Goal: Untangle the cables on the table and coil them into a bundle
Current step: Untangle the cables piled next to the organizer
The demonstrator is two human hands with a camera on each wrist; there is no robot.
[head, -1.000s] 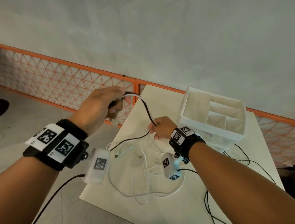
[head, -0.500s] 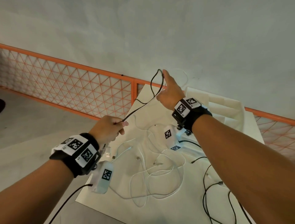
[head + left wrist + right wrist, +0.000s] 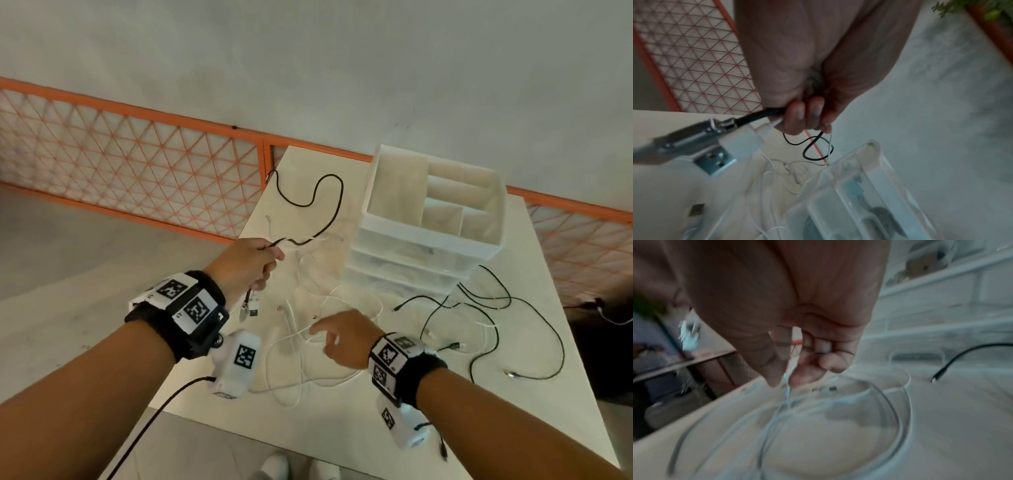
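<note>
Left hand (image 3: 251, 262): fingers curled round a black cable (image 3: 329, 205) and a white cable, both USB plugs (image 3: 711, 146) dangling below the fist; the black cable's free length snaked over the far left part of the white table (image 3: 513, 394). Right hand (image 3: 346, 337): low over the tangle of white cables (image 3: 301, 346) at the table's middle, thumb and forefinger pinched on one strand. More black cables (image 3: 493, 308) lay right of the tangle. A clear drawer organiser (image 3: 431, 226) stood behind.

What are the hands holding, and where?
The left hand grips the black cable and a white cable near their USB plugs. The right hand pinches a white cable mid-length.
</note>
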